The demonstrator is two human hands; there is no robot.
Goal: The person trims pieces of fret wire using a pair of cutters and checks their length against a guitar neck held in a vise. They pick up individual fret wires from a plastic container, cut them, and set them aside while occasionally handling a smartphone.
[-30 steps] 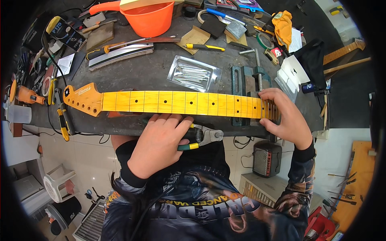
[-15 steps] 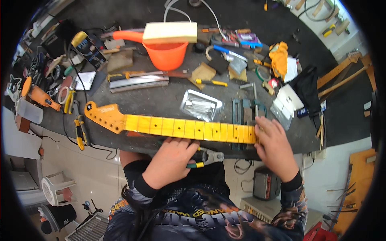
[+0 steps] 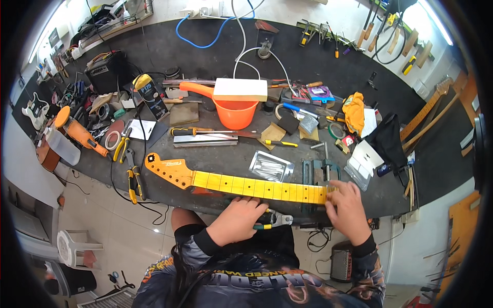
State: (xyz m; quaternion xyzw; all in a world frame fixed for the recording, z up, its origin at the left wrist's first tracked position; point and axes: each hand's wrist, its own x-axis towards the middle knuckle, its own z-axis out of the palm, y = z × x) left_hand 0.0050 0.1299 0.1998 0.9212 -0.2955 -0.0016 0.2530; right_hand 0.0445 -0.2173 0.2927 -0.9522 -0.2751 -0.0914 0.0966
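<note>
A guitar neck (image 3: 241, 187) with an orange headstock and a glossy yellow fretboard lies lengthwise along the bench's front edge, headstock to the left. My right hand (image 3: 349, 209) grips its heel end, thumb on the near side and fingers over the far side. Below the middle of the neck, my left hand (image 3: 237, 222) is closed round cutting pliers (image 3: 282, 220) with green and yellow handles. Their metal jaws point right, just off the bench edge. Part of the handles is hidden by the hand.
Behind the neck are a clear packet of metal pieces (image 3: 271, 166) and a dark green vise (image 3: 308, 177). An orange dipper (image 3: 236, 114) carries a pale block (image 3: 240, 90). Yellow-black pliers (image 3: 134, 182) lie left, near an orange power tool (image 3: 79, 134).
My view has tilted up, so the bench sits lower and more of the back wall shows. Both hands keep nearly the same places beside the neck.
</note>
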